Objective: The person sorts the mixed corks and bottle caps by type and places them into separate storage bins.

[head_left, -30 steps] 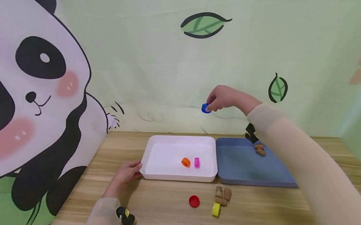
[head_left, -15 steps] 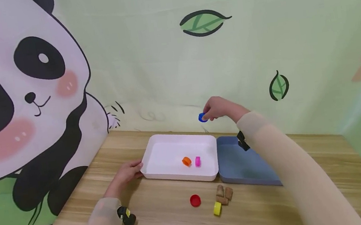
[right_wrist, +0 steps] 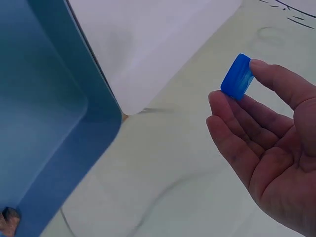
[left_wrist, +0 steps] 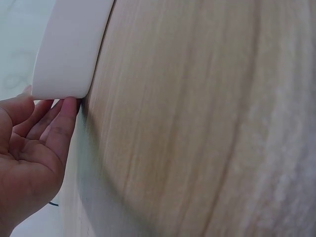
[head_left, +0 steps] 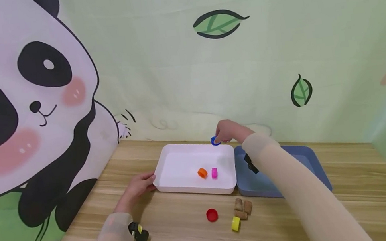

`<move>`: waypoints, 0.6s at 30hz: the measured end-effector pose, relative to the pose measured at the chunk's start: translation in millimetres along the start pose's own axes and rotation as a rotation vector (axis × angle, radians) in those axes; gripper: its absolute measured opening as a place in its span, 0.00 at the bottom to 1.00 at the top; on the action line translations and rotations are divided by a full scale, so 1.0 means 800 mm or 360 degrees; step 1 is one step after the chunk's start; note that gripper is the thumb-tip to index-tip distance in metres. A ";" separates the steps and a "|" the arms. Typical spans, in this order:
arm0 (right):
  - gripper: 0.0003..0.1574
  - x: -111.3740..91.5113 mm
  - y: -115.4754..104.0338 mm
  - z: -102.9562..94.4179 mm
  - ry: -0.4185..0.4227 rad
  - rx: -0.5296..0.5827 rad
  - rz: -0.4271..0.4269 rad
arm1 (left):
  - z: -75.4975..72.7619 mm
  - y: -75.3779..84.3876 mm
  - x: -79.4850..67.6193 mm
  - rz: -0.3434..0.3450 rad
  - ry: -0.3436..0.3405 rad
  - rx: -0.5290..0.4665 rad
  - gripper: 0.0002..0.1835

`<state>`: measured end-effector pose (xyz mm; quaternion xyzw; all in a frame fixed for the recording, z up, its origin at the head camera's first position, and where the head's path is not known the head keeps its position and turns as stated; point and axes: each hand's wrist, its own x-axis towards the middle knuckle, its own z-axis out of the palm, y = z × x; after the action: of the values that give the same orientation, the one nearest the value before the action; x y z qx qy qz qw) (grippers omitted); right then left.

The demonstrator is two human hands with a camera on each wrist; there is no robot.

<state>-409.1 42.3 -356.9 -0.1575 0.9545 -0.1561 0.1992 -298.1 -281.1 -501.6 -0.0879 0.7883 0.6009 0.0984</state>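
Observation:
My right hand (head_left: 228,130) pinches a blue bottle cap (right_wrist: 237,77) between thumb and fingertips, above the far right part of the white tray (head_left: 180,160). In the right wrist view the cap is tilted and its side faces the camera. At the white tray's left end, my left hand (head_left: 141,184) holds the end wall, thumb by the rim and a fingertip low near the table, as the left wrist view shows. An orange bottle cap (head_left: 202,173) and a pink bottle cap (head_left: 214,173) lie inside the white tray.
A blue-grey tray (head_left: 259,188) adjoins the white one, partly hidden by my right sleeve; a brown piece (right_wrist: 9,220) lies in it. On the table in front are a red cap (head_left: 212,215), a yellow cap (head_left: 236,224) and several corks (head_left: 241,215). A printed backdrop (head_left: 171,59) stands behind.
My right hand has come down and a little left with the blue bottle cap, from high before the backdrop to near the white tray's far rim. My left hand stays at the tray.

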 end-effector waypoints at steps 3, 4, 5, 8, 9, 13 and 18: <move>0.21 0.003 0.002 0.007 0.0016 -0.0003 0.0009 | -0.001 0.001 0.000 0.0007 -0.0003 -0.0008 0.24; 0.20 0.004 0.004 0.010 0.0020 -0.0002 0.0010 | -0.002 0.001 0.000 0.0012 -0.0008 -0.0010 0.24; 0.19 0.005 0.005 0.013 0.0020 -0.0005 0.0014 | -0.002 0.001 0.000 0.0020 -0.0014 -0.0008 0.25; 0.14 0.010 0.010 0.026 0.0013 -0.0046 0.0037 | -0.002 0.000 0.001 0.0015 -0.0010 0.0001 0.25; 0.12 0.012 0.011 0.031 0.0010 -0.0064 0.0053 | -0.001 0.000 0.001 0.0015 -0.0014 0.0007 0.25; 0.11 0.021 0.016 0.050 0.0009 -0.0129 0.0108 | 0.000 -0.001 0.002 -0.0006 -0.0004 0.0008 0.24; 0.12 0.029 0.018 0.068 -0.0021 -0.0124 0.0103 | 0.000 -0.003 0.001 -0.0001 -0.0013 -0.0029 0.24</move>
<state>-409.0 34.1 -417.4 -0.1352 0.9631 -0.1111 0.2043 -298.3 -281.9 -503.6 -0.0867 0.7824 0.6083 0.1011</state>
